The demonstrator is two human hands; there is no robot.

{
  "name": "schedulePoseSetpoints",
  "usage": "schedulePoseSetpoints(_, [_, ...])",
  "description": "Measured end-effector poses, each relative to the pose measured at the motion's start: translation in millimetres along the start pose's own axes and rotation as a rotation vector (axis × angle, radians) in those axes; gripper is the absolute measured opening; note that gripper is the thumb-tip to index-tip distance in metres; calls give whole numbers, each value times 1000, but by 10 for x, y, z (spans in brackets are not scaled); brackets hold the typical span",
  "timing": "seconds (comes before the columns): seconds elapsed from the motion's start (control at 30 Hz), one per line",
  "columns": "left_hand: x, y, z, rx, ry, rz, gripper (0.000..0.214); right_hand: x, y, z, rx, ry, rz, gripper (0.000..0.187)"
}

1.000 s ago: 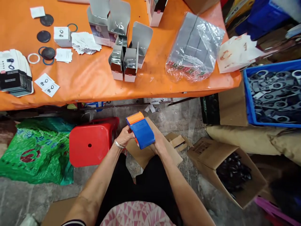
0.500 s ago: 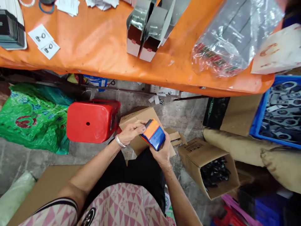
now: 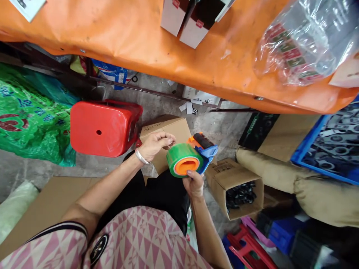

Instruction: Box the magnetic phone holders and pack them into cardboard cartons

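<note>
A blue-and-orange packing-tape dispenser [image 3: 208, 151] sits in the person's right hand [image 3: 193, 185], out in front of the lap and tilted so that its green tape roll [image 3: 182, 160] faces up and toward the left. The tape has a glossy, slightly translucent surface around a hollow orange core [image 3: 183, 166], and a black rubber roller [image 3: 203, 141] lies across the far side of the plastic frame. The right hand grips firmly from below, thumb pressed on the roll's rim and wrist bent. The left hand [image 3: 155, 145], wearing a silver bangle [image 3: 141, 157], is curled into a narrow pinch just beside the roll, forearm angled in from the left; whether the fingertips hold anything is too small to tell. Beneath the hands lies a flat cardboard piece [image 3: 165, 129], with a red plastic stool [image 3: 102, 129] to the left and an open cardboard box [image 3: 232, 186] of small black parts to the right. Open room remains above the hands, across the bare concrete floor [image 3: 159, 89], before the drooping edge of the orange-covered table [image 3: 140, 37] on the far side.
</note>
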State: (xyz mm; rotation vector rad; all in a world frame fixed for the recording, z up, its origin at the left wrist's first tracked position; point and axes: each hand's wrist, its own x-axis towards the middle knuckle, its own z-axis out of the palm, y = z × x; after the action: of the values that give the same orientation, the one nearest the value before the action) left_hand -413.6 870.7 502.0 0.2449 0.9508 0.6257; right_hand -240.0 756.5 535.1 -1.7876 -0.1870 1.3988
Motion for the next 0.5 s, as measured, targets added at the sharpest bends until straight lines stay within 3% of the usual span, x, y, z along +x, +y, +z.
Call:
schedulePoseSetpoints(0.17, [-82,86,145,135,-49,-107,39,20,-56,167,61,-69,72,56])
schedulePoseSetpoints(0.37, [-54,61,161,-51,-123,-392,42,65,-21,180,92,-138,96,61])
schedulePoseSetpoints(0.5, [-130,55,181,-162,-55,-350,42,80,-64,127,66,-165,88,61])
